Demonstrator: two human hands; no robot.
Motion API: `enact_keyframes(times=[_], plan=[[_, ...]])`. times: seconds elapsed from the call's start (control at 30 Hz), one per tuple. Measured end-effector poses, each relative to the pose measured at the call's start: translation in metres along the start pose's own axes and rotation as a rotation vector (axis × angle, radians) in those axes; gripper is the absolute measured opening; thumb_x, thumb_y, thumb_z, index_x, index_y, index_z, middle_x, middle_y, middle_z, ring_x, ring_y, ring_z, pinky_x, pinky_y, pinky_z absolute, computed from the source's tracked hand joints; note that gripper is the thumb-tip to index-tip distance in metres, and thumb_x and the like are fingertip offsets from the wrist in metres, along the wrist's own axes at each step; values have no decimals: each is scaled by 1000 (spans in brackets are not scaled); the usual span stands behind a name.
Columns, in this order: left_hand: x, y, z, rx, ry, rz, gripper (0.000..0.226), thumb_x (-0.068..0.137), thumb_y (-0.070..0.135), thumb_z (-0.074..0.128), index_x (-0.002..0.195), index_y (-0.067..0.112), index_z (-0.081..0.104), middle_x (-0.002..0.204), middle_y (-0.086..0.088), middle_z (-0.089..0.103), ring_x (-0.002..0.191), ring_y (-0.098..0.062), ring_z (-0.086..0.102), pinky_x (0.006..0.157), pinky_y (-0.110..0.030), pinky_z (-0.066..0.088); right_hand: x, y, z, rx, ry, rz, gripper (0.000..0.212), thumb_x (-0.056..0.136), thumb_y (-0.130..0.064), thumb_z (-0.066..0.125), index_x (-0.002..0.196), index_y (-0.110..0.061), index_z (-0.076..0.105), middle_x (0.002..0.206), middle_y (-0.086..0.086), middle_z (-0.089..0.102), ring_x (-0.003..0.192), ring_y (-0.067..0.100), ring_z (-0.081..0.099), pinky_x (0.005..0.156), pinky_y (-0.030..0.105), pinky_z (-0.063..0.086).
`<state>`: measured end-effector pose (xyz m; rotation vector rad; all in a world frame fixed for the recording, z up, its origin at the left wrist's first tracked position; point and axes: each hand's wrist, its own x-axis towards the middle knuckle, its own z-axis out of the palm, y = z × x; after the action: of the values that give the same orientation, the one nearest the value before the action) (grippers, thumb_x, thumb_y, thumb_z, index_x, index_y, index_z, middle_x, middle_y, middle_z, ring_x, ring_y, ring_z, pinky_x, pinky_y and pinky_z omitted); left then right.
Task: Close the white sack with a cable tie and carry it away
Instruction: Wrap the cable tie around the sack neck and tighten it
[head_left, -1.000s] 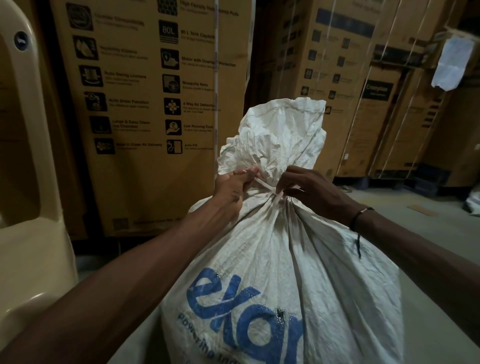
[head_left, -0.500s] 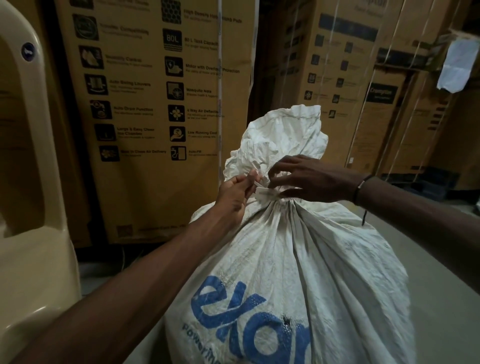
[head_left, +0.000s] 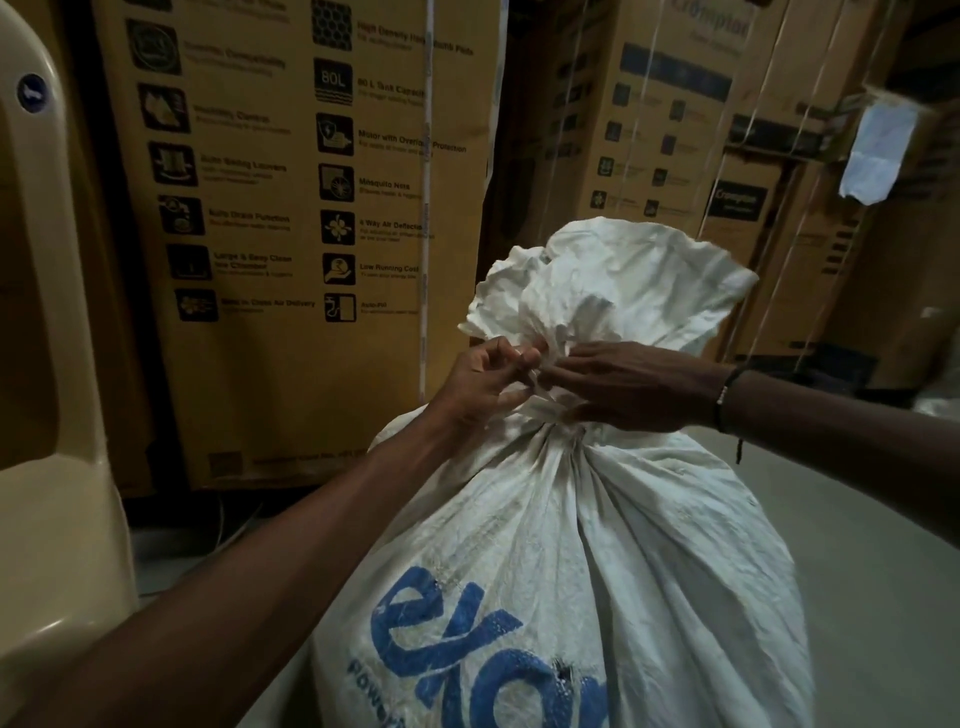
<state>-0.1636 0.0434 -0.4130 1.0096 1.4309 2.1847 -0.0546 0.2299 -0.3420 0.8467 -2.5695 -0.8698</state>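
Stacked brown cardboard cartons (head_left: 291, 218) fill the wall behind. My left hand (head_left: 483, 384) pinches the thin white cable tie (head_left: 537, 402) at the neck of the bulging white woven sack (head_left: 597, 545); my right hand (head_left: 628, 387) grips there too. I'd pull the tail straight, keeping the gathers bunched.

Your left hand (head_left: 480, 387) comes in from seven o'clock, fingers curled, thumb and forefinger pinching together. Your right hand (head_left: 631, 387) reaches across from three o'clock, back upward, fingertips meeting the left's; it seems to pinch too, though blur hides the grip.
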Motion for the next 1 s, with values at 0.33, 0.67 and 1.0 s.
enact_keyframes(times=[0.33,0.67,1.0], plan=[[-16,1,-1,148,-237,54,30,102,4,61,78,14,46,141,-12,68,132,-27,65,103,-55,54,-29,-46,27,566,110,471,54,102,-50,70,142,-28,41,109,4,71,85,19,67,72,35,56],[-17,-12,-12,89,-215,48,20,102,1,60,84,8,53,124,-14,74,117,-26,73,93,-54,61,-38,-40,50,884,222,493,39,103,-51,60,132,-27,73,116,-9,77,95,14,73,81,39,58],[-15,-21,-3,192,14,-67,21,90,18,78,90,8,59,82,-18,73,57,-13,70,50,-23,54,-28,-73,68,936,407,721,61,73,-67,84,125,-37,81,77,-6,71,63,2,59,58,15,43]])
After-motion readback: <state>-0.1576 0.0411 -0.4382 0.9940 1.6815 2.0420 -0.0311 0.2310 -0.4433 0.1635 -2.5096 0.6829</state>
